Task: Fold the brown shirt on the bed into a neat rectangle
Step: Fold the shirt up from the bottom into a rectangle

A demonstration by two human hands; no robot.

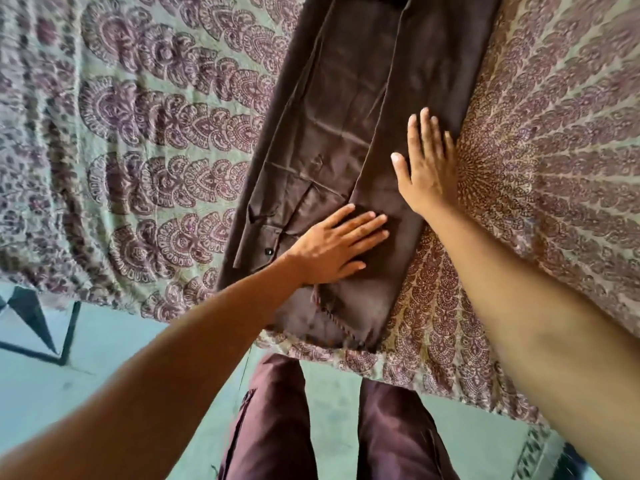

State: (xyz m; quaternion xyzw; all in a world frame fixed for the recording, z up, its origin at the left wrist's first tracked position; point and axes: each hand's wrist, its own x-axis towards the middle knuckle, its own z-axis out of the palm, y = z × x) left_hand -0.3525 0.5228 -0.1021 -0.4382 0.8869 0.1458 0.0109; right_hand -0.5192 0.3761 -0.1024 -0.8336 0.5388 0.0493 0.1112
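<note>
1. Head view, position: the brown shirt [349, 109] lies on the bed [138, 133], folded into a long narrow strip. Its long axis runs straight away from the person. The near hem is at the bed's edge and the far end runs out of the frame at the top.
2. Head view, hands: the left hand [332, 249] rests flat on the near part, its fingers [367, 225] straight, close together and pointing across the strip. The right hand [429, 171] presses flat farther up, on the strip's right edge, with its fingers slightly spread. Neither pinches cloth.
3. Judgement: an end-over-end fold probably comes next, and the near hem lies closest to the left hand.
4. Textures: the shirt is thin, smooth, faintly creased cloth with a dark button [267, 251]. The bed's cover is matte with a paisley print.
</note>
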